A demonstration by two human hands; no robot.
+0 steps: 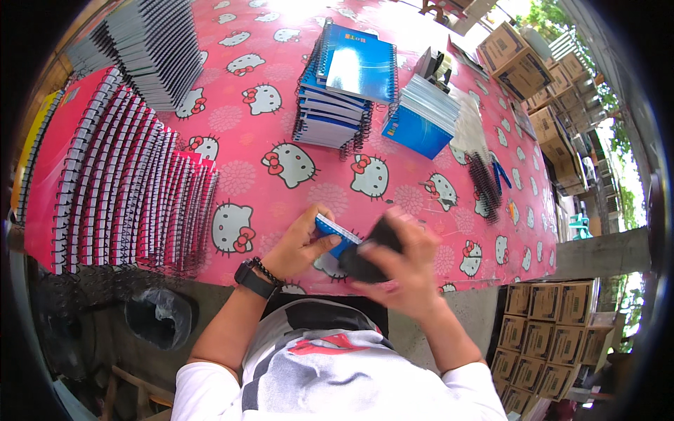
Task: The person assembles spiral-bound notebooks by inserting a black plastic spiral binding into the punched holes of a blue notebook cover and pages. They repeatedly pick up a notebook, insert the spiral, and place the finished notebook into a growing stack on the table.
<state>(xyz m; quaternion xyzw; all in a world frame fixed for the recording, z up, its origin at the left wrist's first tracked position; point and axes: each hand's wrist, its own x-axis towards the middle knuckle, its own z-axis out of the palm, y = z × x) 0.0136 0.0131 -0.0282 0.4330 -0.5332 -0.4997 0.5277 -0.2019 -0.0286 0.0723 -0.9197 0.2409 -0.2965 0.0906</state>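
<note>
At the table's near edge, my left hand (298, 245) pinches a small blue notebook (333, 237) between thumb and fingers, its white page edge facing up. My right hand (413, 270), smeared by motion, grips a dark black object (374, 254) against the notebook's right end. Blur hides what kind of thing it is. Beyond my hands stands a stack of blue spiral notebooks (333, 105). Right of that stack, a pile of blue-covered booklets (421, 126) shows white page edges and no visible coil.
Red spiral notebooks (105, 182) line the left side, with a tall grey-edged notebook stack (147, 52) behind. Black coils (484, 188), blue-handled pliers (501, 174) and a tape dispenser (441, 70) lie on the right of the pink table (393, 200). Cardboard boxes (544, 337) stand at right.
</note>
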